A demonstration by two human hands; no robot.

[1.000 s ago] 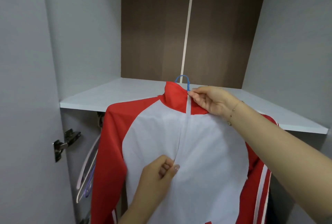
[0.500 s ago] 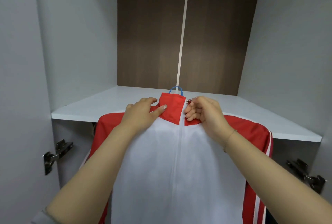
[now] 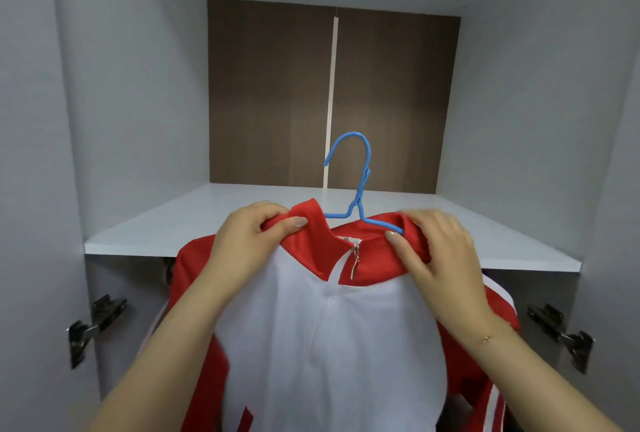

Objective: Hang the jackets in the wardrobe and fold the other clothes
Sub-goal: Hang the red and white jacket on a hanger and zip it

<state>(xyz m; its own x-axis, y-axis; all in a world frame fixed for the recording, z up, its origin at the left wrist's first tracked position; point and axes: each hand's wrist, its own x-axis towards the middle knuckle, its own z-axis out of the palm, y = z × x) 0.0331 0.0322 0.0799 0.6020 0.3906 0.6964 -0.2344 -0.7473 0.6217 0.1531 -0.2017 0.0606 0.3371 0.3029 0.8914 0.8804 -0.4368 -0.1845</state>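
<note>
**Holding one jacket by its collar at the wardrobe shelf**

One red and white track jacket (image 3: 322, 345) hangs on one blue hanger (image 3: 356, 189) just in front of the white shelf (image 3: 166, 227). The left hand (image 3: 249, 237) and the right hand (image 3: 433, 248) each pinch the red collar (image 3: 313, 224). Below the shelf are two metal hinges (image 3: 93, 324), one at each side.

In front of the open wardrobe (image 3: 138, 85), the left hand (image 3: 252, 234) and right hand (image 3: 433, 244) each grip one side of the red collar of a red-and-white jacket (image 3: 329, 345). A blue hanger (image 3: 356, 186) rises from the collar, before the white shelf (image 3: 207, 217). Metal hinges (image 3: 93, 327) sit at both sides.
</note>
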